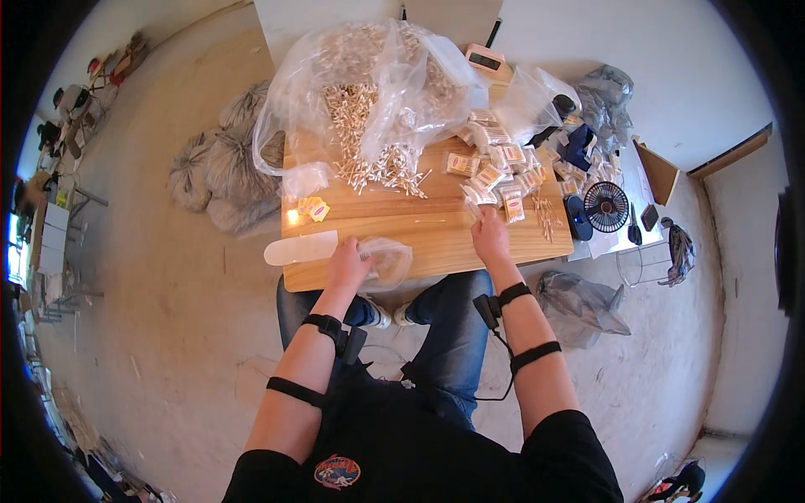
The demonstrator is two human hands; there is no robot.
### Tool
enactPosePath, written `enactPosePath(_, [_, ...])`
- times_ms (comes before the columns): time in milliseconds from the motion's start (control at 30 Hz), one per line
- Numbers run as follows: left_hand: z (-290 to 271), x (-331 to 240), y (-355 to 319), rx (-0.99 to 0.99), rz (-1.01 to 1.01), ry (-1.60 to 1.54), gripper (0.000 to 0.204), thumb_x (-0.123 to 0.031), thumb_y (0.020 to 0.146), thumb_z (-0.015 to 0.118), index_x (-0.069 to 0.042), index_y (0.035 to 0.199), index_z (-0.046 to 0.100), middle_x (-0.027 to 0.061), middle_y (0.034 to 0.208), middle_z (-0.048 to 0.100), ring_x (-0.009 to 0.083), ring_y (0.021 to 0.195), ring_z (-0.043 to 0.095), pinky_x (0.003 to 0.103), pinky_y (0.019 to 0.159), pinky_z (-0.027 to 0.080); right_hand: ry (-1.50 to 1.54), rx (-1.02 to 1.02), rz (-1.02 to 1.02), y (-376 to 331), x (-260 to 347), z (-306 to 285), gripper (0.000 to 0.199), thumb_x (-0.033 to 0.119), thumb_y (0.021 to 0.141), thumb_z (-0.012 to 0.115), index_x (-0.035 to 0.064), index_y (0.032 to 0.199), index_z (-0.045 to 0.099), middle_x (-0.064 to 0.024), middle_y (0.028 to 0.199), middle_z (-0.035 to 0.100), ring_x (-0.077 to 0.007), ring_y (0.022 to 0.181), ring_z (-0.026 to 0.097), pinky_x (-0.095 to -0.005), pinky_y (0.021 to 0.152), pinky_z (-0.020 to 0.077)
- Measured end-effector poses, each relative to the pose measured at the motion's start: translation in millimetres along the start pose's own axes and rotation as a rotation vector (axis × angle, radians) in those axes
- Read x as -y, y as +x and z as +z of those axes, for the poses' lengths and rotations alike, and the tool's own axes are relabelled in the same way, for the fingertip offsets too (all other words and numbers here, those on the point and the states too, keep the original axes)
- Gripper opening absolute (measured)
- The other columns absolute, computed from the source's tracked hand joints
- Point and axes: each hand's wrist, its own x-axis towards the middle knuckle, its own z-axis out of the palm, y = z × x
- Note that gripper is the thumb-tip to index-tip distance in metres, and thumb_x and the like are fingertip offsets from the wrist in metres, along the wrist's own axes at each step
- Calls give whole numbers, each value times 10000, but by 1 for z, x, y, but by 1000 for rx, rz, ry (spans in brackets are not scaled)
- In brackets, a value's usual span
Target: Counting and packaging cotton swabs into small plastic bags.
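Observation:
My left hand (347,262) grips a crumpled clear plastic bag (388,260) at the near edge of the wooden table (428,239). My right hand (490,237) lies on the table further right, pinching a small clear packet (475,205) at its fingertips. Just beyond that hand is a heap of small filled packets (496,168). A loose pile of small wooden sticks (377,163) spills from a big clear bag (369,75) at the back of the table.
A white flat strip (300,248) overhangs the table's left edge, with small yellow cards (314,207) near it. A small black fan (605,206) and dark items stand right of the table. Grey stuffed bags (220,172) lie on the floor at left, another bag (579,306) at right.

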Motion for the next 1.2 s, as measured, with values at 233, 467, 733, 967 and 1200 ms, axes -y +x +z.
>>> enactPosePath(233, [1,6,5,44,-50,21,403,-266,731,756,-41,982,536,181,945,634,365,916,616,452,772,496,967,441,312,-72,78,-6,181,146,915,553,95,1085,586,-53,682,585,-133,549,567,-280,466,437])
enactPosePath(467, [8,12,9,-42,-24,-53,388,-232,696,777,-32,946,559,190,898,647,372,884,626,431,753,500,1248,667,615,-104,125,34,183,149,950,516,74,1094,601,-40,660,572,-105,503,544,-223,443,431])
enactPosePath(733, [6,13,6,-28,-35,-77,322,-140,679,728,-40,933,557,198,889,646,381,887,625,439,750,496,1194,482,520,-96,141,50,278,97,930,540,18,1195,565,-83,734,617,-175,594,632,-288,585,550])
enactPosePath(967, [0,7,2,-11,-24,-37,330,-140,700,725,-47,967,555,189,906,652,377,902,625,441,757,499,791,327,92,-100,135,72,399,36,846,590,-3,1240,539,-182,988,629,-250,693,674,-335,661,559])
enactPosePath(1200, [2,2,-8,-243,187,-5,360,-108,683,739,-73,994,561,163,983,590,364,953,584,437,805,486,273,280,-166,-97,148,51,383,88,801,612,64,1181,575,-199,1104,575,-374,870,617,-446,741,513])
